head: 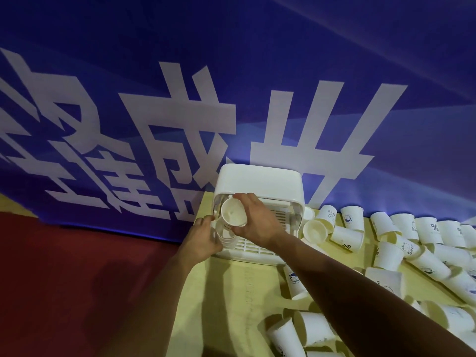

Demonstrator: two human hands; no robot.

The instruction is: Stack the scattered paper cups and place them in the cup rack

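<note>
Your right grip [257, 222] closes around a single white paper cup [233, 213] at the centre of the frame. Thumb and fingers clasp its wall, and its open mouth is turned toward the camera. The cup hangs at the left front opening of the white cup rack [257, 181], which stands at the far edge of the yellow tabletop [219, 305]. Just below the held cup, more cup rims [224, 234] show inside the rack's left side.

Your left grip [203, 240] sits at the rack's lower left corner with its fingers curled against the plastic. You cannot tell from this view whether it clasps the rack itself or the cups inside it. The rack's slatted floor [253, 247] shows between your two wrists.

To the right of the rack, loose cups [412, 240] lie in a heap across the middle right of the frame, most on their sides and several printed with small blue marks. One tipped cup [315, 230] rests just beside the rack with its mouth facing you. Another cluster of fallen cups [309, 328] lies in the lower right, partly under your right forearm [360, 292].

Behind the rack hangs a blue banner [154, 124] with large white characters. A dark red surface [64, 279] fills the lower left of the frame.
</note>
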